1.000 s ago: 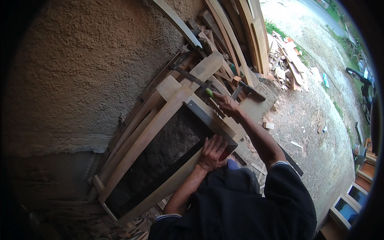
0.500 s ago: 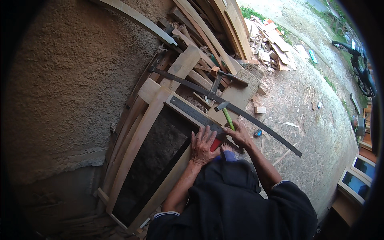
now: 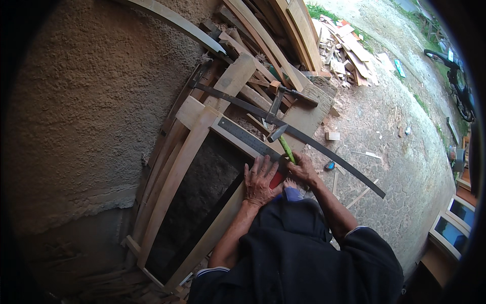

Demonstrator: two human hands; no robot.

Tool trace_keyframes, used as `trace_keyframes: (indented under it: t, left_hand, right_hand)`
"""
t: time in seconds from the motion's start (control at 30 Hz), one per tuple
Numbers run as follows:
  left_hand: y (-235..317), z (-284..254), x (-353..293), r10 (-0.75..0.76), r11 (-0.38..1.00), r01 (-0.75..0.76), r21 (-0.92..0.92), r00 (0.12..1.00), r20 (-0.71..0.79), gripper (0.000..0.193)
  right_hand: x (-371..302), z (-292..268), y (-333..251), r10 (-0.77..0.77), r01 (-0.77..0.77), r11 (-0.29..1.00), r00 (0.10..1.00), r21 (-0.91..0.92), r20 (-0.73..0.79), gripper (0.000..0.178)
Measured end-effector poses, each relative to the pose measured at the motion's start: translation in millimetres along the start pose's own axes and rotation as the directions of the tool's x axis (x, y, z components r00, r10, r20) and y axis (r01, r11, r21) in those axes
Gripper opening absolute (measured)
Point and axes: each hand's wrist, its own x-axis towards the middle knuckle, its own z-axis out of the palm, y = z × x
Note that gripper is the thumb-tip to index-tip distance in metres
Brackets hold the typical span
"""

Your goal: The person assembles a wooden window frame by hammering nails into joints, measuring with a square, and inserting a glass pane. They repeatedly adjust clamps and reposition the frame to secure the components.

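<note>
The green handle of a hammer (image 3: 286, 148) is held in the right grip (image 3: 304, 169), the fingers being curled firmly around its near end, while the metal head is pointed to the far left, close to the dark bar of a clamp (image 3: 334, 156); whether the two are touching cannot be told. The left grip (image 3: 259, 183) is laid flat and palm down, its fingers spread apart and closed around nothing, and is pressed on the near right corner of a wooden frame (image 3: 173, 186), at the near end of a grey metal rule (image 3: 248, 138). A red piece (image 3: 276, 179) is seen just to the right of the left fingers, partly covered. The rule is laid along the far right rail of the frame, and fine marks are borne on its face, too small to be read. The frame is placed left of the person's body, between it and a rough brown wall (image 3: 101, 106), with its far end set near a stout wooden board (image 3: 237, 76), which is crossed by the clamp bar. To the right, a small wood block (image 3: 332, 136) and a blue object (image 3: 330, 165) are left lying on the ground (image 3: 405, 172), with wood scraps (image 3: 349, 50) heaped farther away.
</note>
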Motion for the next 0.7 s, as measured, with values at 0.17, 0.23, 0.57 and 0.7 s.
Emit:
trace_keyframes:
  t: [0.17, 0.23, 0.57, 0.7]
  left_hand:
    - [-0.3, 1.8, -0.1, 0.01, 1.0, -0.01, -0.022, 1.0, -0.017, 0.074]
    - [-1.1, 2.0, -0.1, 0.015, 1.0, -0.016, -0.025, 1.0, -0.016, 0.074]
    - [-2.9, 3.9, -1.4, 0.03, 1.0, -0.03, -0.007, 0.999, -0.02, 0.076]
    - [-6.1, 4.9, -9.0, 0.036, 0.998, -0.038, -0.05, 0.999, -0.031, 0.075]
  right_hand:
    - [4.0, -5.9, -6.1, -0.018, 0.017, 0.995, 1.0, -0.094, -0.006, 0.029]
    - [5.6, -6.6, -7.8, 0.054, -0.045, 0.986, 0.997, -0.161, 0.054, 0.03]
    - [24.6, -24.6, -30.9, 0.002, 0.027, 0.958, 0.995, -0.285, 0.102, 0.034]
    - [60.2, -27.4, -62.9, 0.047, -0.04, 0.98, 0.998, -0.196, 0.034, 0.045]
